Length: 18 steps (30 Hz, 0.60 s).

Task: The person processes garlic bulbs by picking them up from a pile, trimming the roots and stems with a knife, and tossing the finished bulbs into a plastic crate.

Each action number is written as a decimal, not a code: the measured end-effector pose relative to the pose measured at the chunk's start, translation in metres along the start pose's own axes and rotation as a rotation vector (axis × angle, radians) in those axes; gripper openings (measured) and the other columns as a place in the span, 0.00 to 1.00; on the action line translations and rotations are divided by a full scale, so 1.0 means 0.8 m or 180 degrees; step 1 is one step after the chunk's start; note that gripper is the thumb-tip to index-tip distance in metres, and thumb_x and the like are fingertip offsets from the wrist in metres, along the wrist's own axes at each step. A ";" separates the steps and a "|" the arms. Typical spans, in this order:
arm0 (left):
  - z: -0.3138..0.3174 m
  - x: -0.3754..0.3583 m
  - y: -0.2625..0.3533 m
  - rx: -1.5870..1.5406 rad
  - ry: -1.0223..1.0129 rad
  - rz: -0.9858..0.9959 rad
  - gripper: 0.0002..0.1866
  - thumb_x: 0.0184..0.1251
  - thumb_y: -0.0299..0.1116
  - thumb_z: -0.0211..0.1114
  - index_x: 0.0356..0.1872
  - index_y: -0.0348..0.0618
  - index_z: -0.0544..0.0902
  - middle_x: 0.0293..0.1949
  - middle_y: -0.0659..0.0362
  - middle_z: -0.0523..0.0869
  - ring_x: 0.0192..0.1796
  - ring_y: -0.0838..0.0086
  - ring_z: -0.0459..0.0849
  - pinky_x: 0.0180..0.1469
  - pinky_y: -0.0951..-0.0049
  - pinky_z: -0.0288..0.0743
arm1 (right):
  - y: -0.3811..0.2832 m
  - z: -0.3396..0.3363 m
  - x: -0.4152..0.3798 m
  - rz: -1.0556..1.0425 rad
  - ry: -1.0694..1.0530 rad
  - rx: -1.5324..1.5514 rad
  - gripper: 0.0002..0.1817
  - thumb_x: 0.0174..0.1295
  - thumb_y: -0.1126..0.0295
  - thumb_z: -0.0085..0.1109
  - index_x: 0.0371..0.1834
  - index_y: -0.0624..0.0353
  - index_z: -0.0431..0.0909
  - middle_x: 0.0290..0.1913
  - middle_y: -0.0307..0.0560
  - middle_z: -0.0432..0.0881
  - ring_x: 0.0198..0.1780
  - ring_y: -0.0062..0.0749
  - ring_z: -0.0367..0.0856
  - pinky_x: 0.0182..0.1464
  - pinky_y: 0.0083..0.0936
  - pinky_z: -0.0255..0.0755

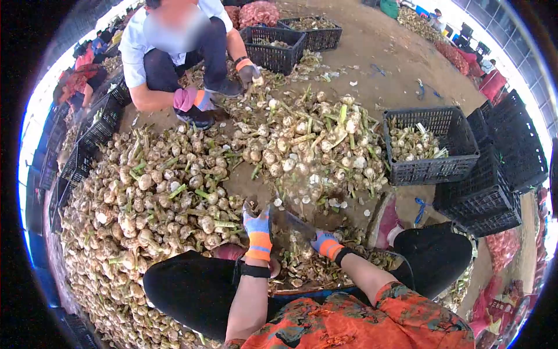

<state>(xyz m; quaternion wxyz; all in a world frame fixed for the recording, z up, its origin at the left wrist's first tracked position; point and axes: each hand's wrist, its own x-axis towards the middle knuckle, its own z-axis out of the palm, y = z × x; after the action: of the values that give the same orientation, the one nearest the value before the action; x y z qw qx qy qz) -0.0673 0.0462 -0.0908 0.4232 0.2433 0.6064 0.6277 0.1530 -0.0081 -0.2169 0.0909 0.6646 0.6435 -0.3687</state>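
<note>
My left hand [257,228], in a blue and orange glove, is over the ground beside the large garlic pile [151,192]; its fingers point forward, and what they hold, if anything, is too small to tell. My right hand [326,243], gloved alike, is wrapped round the handle of a knife [300,224], whose dark blade points toward my left hand. Ahead of both hands lies a second heap of garlic bulbs [317,142] with green stems. Cut stems and husks [305,264] lie between my legs.
Across the garlic a person [180,64] squats, wearing gloves. A black crate [430,145] with garlic stands at the right, beside stacked crates [485,168]. More crates [273,49] stand behind. Red net bags [503,250] lie at the far right.
</note>
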 end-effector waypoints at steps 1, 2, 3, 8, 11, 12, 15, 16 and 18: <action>-0.003 0.002 -0.006 -0.0543 -0.0099 -0.0138 0.31 0.45 0.28 0.71 0.53 0.35 0.68 0.43 0.55 0.79 0.38 0.72 0.76 0.43 0.74 0.73 | 0.006 0.005 -0.011 -0.0173 0.0025 -0.0046 0.28 0.49 0.50 0.54 0.48 0.58 0.71 0.45 0.56 0.77 0.45 0.49 0.75 0.48 0.40 0.69; -0.004 0.004 -0.011 -0.0591 -0.0111 -0.0093 0.31 0.45 0.28 0.71 0.53 0.35 0.68 0.43 0.55 0.79 0.38 0.72 0.76 0.43 0.74 0.73 | 0.011 0.005 -0.014 -0.0348 0.0055 -0.0098 0.28 0.49 0.50 0.54 0.48 0.59 0.72 0.44 0.57 0.77 0.44 0.50 0.76 0.47 0.40 0.70; -0.004 0.005 -0.014 -0.0613 -0.0197 -0.0144 0.30 0.45 0.27 0.70 0.52 0.35 0.69 0.43 0.55 0.79 0.38 0.72 0.77 0.43 0.74 0.73 | -0.006 -0.010 -0.026 -0.0052 -0.0060 -0.0336 0.28 0.49 0.49 0.53 0.46 0.62 0.72 0.43 0.57 0.77 0.45 0.50 0.76 0.47 0.40 0.69; -0.015 0.016 -0.080 0.1066 -0.0013 0.0391 0.30 0.43 0.31 0.70 0.51 0.35 0.69 0.43 0.54 0.79 0.43 0.68 0.77 0.48 0.72 0.70 | 0.002 -0.014 -0.039 0.0311 -0.0058 -0.0106 0.29 0.51 0.46 0.49 0.40 0.63 0.77 0.46 0.59 0.76 0.47 0.51 0.75 0.49 0.39 0.68; -0.021 0.028 -0.120 0.0675 -0.0382 0.0036 0.34 0.42 0.37 0.71 0.52 0.33 0.69 0.46 0.49 0.78 0.47 0.63 0.76 0.51 0.71 0.68 | 0.016 0.012 -0.044 -0.0296 -0.0178 -0.0375 0.24 0.54 0.51 0.48 0.42 0.61 0.76 0.42 0.57 0.78 0.44 0.51 0.76 0.44 0.41 0.69; -0.022 0.046 -0.159 0.0353 -0.0427 0.0351 0.35 0.42 0.39 0.71 0.52 0.33 0.69 0.46 0.49 0.78 0.47 0.62 0.77 0.50 0.70 0.69 | 0.025 0.024 -0.036 -0.0651 -0.0362 -0.0374 0.22 0.54 0.54 0.48 0.44 0.59 0.76 0.40 0.56 0.79 0.43 0.51 0.76 0.43 0.42 0.70; -0.015 -0.007 -0.053 0.1109 -0.0486 0.0042 0.34 0.41 0.45 0.71 0.49 0.34 0.72 0.46 0.49 0.79 0.46 0.61 0.78 0.48 0.70 0.70 | 0.004 0.018 -0.075 -0.0820 -0.0136 -0.1324 0.20 0.49 0.65 0.46 0.47 0.50 0.74 0.35 0.56 0.80 0.38 0.48 0.78 0.38 0.41 0.71; -0.014 0.006 -0.079 0.1099 -0.0502 0.0108 0.34 0.41 0.45 0.71 0.49 0.34 0.72 0.46 0.49 0.79 0.46 0.61 0.78 0.48 0.70 0.70 | 0.000 0.008 -0.077 -0.0701 -0.0354 -0.1327 0.20 0.50 0.64 0.45 0.48 0.51 0.73 0.38 0.56 0.79 0.39 0.47 0.78 0.39 0.40 0.71; -0.019 0.029 -0.138 0.0800 -0.0733 0.0234 0.31 0.45 0.44 0.70 0.48 0.35 0.73 0.46 0.50 0.79 0.45 0.62 0.78 0.47 0.70 0.70 | -0.001 -0.010 -0.069 -0.0316 -0.0179 -0.1056 0.20 0.50 0.61 0.46 0.46 0.54 0.73 0.40 0.57 0.78 0.41 0.48 0.78 0.41 0.40 0.71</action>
<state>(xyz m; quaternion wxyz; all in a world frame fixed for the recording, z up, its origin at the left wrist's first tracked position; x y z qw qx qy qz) -0.0662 0.0466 -0.2044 0.4328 0.3866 0.6183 0.5300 0.1608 -0.0469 -0.1770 0.1989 0.5974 0.7247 -0.2799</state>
